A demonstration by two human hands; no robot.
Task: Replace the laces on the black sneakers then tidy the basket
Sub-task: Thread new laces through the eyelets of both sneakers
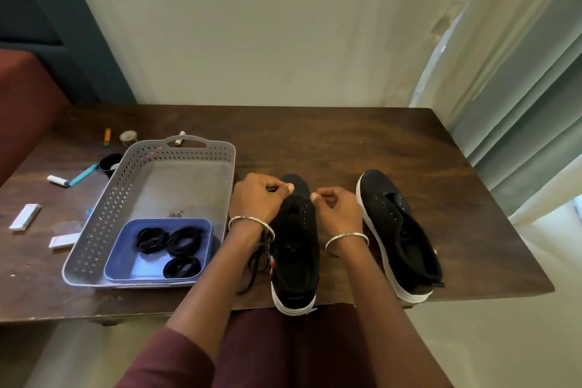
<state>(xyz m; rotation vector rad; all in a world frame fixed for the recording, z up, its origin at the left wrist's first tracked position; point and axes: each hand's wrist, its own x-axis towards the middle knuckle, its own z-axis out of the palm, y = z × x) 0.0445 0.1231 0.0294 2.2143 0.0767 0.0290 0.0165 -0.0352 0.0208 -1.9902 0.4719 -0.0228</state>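
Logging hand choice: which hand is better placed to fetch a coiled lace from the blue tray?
Probably the left hand: the blue tray lies on its side; the right hand is across the sneaker, farther off.

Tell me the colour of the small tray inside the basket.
The small tray is blue; head view.

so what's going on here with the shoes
A person is relacing the left sneaker. The left hand and right hand are both curled at its front eyelets. The left seems to pinch a black lace that trails past the wrist toward the table edge; what the right holds is unclear. The right sneaker stands beside it with bare eyelets. Coiled laces lie in a blue tray inside the grey basket.
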